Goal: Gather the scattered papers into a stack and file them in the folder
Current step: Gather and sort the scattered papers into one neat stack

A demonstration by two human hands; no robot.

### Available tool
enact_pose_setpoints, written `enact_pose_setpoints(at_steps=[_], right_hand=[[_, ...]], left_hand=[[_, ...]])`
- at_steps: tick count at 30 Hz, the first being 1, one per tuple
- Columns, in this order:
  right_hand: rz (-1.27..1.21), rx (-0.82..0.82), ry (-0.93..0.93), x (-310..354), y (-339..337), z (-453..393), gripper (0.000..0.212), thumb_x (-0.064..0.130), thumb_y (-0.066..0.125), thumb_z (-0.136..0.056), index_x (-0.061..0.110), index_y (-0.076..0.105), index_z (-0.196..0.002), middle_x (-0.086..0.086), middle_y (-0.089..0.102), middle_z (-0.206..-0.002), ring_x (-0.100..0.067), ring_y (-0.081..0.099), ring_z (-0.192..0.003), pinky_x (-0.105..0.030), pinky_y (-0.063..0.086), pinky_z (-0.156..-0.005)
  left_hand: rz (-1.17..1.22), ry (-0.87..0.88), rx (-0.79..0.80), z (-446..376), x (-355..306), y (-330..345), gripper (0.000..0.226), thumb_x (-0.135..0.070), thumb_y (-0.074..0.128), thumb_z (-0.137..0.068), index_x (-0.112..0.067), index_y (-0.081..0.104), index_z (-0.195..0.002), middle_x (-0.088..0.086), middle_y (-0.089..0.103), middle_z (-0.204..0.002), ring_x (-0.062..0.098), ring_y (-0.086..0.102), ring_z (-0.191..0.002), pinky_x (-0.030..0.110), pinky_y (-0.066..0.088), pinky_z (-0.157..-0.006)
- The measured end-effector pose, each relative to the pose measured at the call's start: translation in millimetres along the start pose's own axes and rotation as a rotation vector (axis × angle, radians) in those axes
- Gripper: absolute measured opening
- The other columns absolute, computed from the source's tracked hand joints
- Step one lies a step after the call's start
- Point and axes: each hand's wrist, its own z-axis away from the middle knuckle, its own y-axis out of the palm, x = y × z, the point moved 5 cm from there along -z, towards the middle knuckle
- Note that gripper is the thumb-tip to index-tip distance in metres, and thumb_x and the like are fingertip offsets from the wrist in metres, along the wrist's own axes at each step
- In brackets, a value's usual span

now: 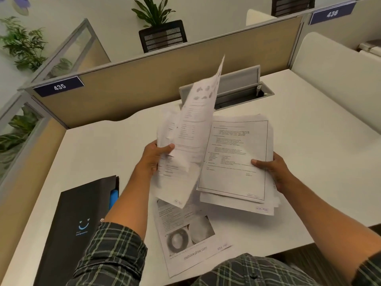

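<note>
Papers are mostly gathered but not squared: the right hand [274, 172] holds a thick, uneven stack [237, 162] above the white surface [103, 157], thumb on top, while the left hand [154, 159] pinches a few limp, curling sheets [191, 129] tilted upright beside it. One printed sheet [189, 236] lies flat at the near edge. Filing remains; the stiff black folder [76, 223] rests closed at left.

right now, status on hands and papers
Left hand grips loose sheets; right hand holds stack. One page on desk. Folder shut, nothing blocking.
</note>
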Motion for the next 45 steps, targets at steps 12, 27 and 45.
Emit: enact_pose_setpoints(at_steps=[12,27,45], right_hand=[[-0.018,-0.006,-0.086,15.7,13.5,6.2,0.044,0.011,0.070,-0.064,0.017,0.072,-0.108,-0.001,0.080,-0.092,-0.019,0.077,-0.081,-0.031,0.061,-0.063],[-0.252,0.116,0.071,16.6,23.6,13.1,0.051,0.037,0.076,-0.086,0.012,0.070,-0.129,-0.020,0.068,-0.131,-0.039,0.072,-0.110,-0.058,0.057,-0.095],[-0.112,-0.030,-0.061,15.5,-12.3,14.7,0.040,0.002,0.076,-0.084,0.013,0.069,-0.122,-0.009,0.078,-0.114,-0.029,0.076,-0.101,-0.035,0.062,-0.075]], left_hand=[[-0.092,-0.179,0.397,37.5,18.8,79.6,0.043,-0.004,0.074,-0.084,-0.008,0.065,-0.126,0.014,0.075,-0.118,0.031,0.075,-0.103,0.035,0.062,-0.077],[-0.271,-0.010,0.271,44.4,26.8,89.3,0.046,-0.006,0.083,-0.080,-0.017,0.067,-0.122,0.004,0.076,-0.117,0.025,0.073,-0.106,0.036,0.062,-0.084],[0.306,0.085,0.018,36.7,-23.2,-9.0,0.029,-0.028,0.066,-0.099,-0.015,0.070,-0.125,0.013,0.072,-0.126,0.029,0.072,-0.105,0.047,0.061,-0.082]])
